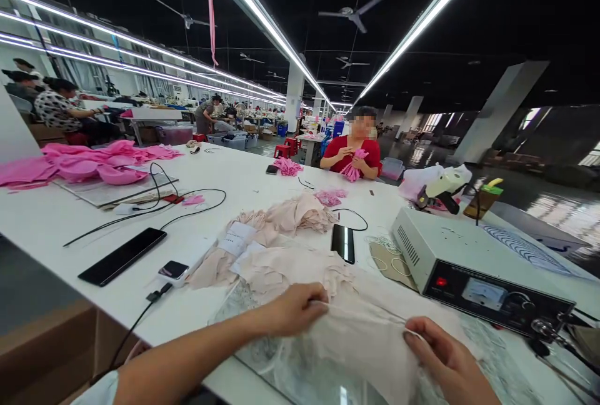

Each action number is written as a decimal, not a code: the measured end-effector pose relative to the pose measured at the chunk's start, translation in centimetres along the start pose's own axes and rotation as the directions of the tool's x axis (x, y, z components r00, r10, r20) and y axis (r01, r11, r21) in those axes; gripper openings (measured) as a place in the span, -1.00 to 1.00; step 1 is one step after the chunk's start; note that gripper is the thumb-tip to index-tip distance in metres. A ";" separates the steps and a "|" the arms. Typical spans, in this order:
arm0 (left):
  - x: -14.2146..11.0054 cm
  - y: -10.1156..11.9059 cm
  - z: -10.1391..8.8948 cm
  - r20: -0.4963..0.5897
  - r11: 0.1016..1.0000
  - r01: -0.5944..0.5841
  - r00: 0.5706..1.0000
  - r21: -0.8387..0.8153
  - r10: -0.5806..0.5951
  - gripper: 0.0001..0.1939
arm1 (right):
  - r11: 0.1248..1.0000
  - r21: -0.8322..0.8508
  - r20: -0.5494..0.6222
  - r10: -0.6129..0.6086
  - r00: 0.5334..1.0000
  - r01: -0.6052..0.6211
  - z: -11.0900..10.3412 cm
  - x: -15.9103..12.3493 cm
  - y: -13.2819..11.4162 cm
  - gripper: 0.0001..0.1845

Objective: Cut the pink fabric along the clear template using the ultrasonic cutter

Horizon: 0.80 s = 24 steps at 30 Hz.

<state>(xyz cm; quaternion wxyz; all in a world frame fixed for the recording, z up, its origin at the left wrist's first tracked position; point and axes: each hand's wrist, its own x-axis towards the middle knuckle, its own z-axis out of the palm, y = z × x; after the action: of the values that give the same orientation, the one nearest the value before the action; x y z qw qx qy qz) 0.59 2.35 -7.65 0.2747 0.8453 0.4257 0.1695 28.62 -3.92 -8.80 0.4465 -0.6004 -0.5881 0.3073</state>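
Observation:
A pale beige piece of fabric is stretched between my two hands, low over the table's front edge. My left hand pinches its upper edge with curled fingers. At the other end my right hand grips the edge between thumb and fingertips. Beneath the fabric lies a clear plastic sheet or bag. Just beyond my hands is a pile of similar beige pieces, with a white paper label on a bundle at its left.
A grey device with a dial stands at right. Two phones, a small white gadget and black cables lie left and centre. Pink fabric covers the far left. Across the white table, a co-worker in red holds pink pieces.

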 end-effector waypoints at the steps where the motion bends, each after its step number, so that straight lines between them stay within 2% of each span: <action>1: 0.1 -0.8 -1.5 -0.039 1.000 0.015 0.999 -0.001 -0.015 -0.82 | 0.999 0.028 0.074 -0.034 0.997 0.032 0.8 1.2 -1.4 -0.63; 4: 0.9 -3.5 -5.8 -0.147 0.998 0.042 0.988 0.037 -0.036 -0.76 | 0.996 0.036 0.099 -0.080 0.992 0.077 4.3 6.0 -4.3 -0.63; 6: 1.5 -5.6 -7.8 -0.200 0.994 0.072 0.978 0.088 -0.054 -0.71 | 0.995 0.002 0.081 -0.096 0.992 0.096 7.0 9.4 -5.0 -0.70; 8: 2.3 -7.6 -8.8 -0.216 0.983 0.105 0.974 0.149 -0.071 -0.74 | 0.992 -0.056 0.052 -0.110 0.993 0.113 8.9 12.0 -4.7 -0.75; 10: 3.0 -8.9 -8.8 -0.233 0.972 0.113 0.970 0.205 -0.064 -0.81 | 0.987 -0.114 -0.024 -0.121 0.992 0.117 9.5 13.2 -3.5 -0.77; 13: 3.8 -8.5 -7.0 -0.243 0.965 0.040 0.970 0.259 0.025 -0.77 | 0.979 -0.178 -0.131 -0.122 0.984 0.098 7.6 11.6 -0.4 -0.76; 15: 4.7 -6.4 -4.9 -0.132 0.914 -0.137 0.971 0.381 0.200 -0.79 | 0.973 -0.224 -0.204 -0.109 0.973 0.062 4.9 9.1 2.1 -0.76; 16: 5.5 -5.0 -3.7 -0.091 0.907 -0.181 0.968 0.381 0.232 -0.81 | 0.968 -0.247 -0.244 -0.098 0.965 0.036 3.4 7.8 3.4 -0.75; 18: 7.8 -2.2 -1.0 -0.024 0.902 -0.238 0.964 0.361 0.265 -0.88 | 0.956 -0.294 -0.326 -0.078 0.942 -0.022 0.5 5.7 5.6 -0.72; 20: 10.6 0.3 1.7 0.050 0.896 -0.287 0.956 0.338 0.288 -0.87 | 0.940 -0.336 -0.389 -0.074 0.918 -0.067 -1.5 4.2 7.2 -0.69; 23: 14.2 2.8 5.3 0.121 0.892 -0.304 0.952 0.334 0.280 -0.70 | 0.922 -0.379 -0.427 -0.102 0.899 -0.076 -2.2 3.0 8.5 -0.70; 24: 15.1 3.2 6.2 0.139 0.892 -0.297 0.954 0.342 0.264 -0.71 | 0.918 -0.390 -0.429 -0.114 0.896 -0.069 -2.1 2.7 8.8 -0.70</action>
<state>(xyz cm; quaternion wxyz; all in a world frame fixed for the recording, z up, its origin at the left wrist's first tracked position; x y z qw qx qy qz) 14.56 11.04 -9.85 0.1069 0.9404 0.3103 0.0890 34.60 -0.80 -15.43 0.4418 -0.7248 -0.5277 0.0322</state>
